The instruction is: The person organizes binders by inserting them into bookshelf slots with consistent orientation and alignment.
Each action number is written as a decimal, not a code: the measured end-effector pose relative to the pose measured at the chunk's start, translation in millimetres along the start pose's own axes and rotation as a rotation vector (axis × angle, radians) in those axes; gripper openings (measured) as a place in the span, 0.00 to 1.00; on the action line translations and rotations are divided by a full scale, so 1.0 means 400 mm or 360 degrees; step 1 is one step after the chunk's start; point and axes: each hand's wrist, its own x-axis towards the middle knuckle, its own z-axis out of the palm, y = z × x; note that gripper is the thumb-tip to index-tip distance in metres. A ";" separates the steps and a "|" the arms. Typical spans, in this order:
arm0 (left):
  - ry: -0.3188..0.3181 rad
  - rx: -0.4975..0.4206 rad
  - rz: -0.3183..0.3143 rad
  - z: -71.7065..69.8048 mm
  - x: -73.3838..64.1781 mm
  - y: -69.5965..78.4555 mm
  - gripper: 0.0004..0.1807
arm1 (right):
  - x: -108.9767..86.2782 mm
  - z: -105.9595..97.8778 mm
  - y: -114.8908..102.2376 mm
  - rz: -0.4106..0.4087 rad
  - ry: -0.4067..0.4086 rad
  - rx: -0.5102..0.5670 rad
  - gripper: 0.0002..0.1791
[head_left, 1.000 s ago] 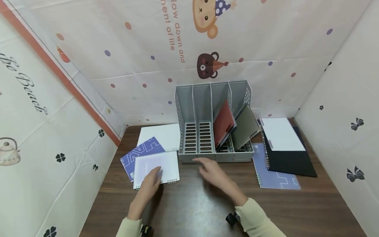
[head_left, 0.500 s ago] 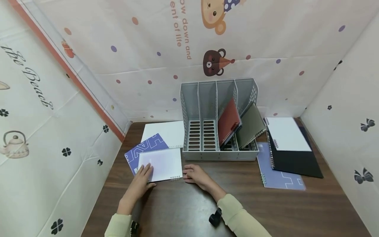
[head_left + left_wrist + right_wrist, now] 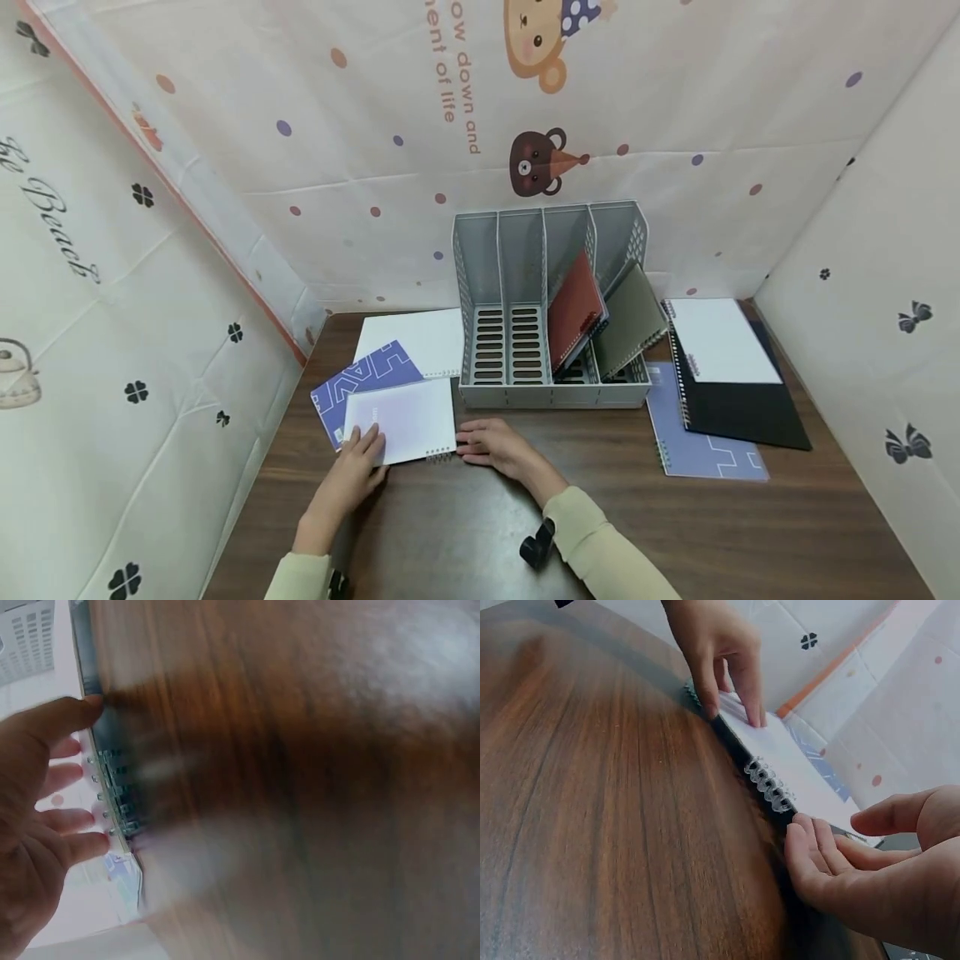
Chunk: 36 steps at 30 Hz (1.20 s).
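While the left hand (image 3: pixel 348 473) touches a notebook (image 3: pixel 416 421), wall lettering (image 3: pixel 448 106) reads "life".

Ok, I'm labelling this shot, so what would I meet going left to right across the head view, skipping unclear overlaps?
Left hand, pale-covered notebook, right hand, red notebook, green notebook, black notebook.

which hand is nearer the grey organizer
Right: the right hand is just in front of the grey organizer; the left hand is farther off, front-left, on the pale notebook.
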 end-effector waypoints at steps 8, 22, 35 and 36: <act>-0.0042 0.0017 0.0062 -0.016 0.002 0.010 0.24 | 0.000 0.020 -0.009 -0.0062 -0.0113 0.0050 0.25; 0.0424 0.0106 0.0310 0.007 -0.009 0.058 0.22 | 0.007 0.070 -0.058 -0.0172 -0.0369 0.0347 0.32; 0.0613 -0.0057 0.0420 0.039 0.027 0.152 0.25 | -0.017 0.111 -0.057 -0.0280 -0.0269 0.0033 0.41; 0.0625 -0.0067 0.0431 0.041 0.029 0.158 0.25 | -0.019 0.114 -0.055 -0.0303 -0.0236 -0.0009 0.40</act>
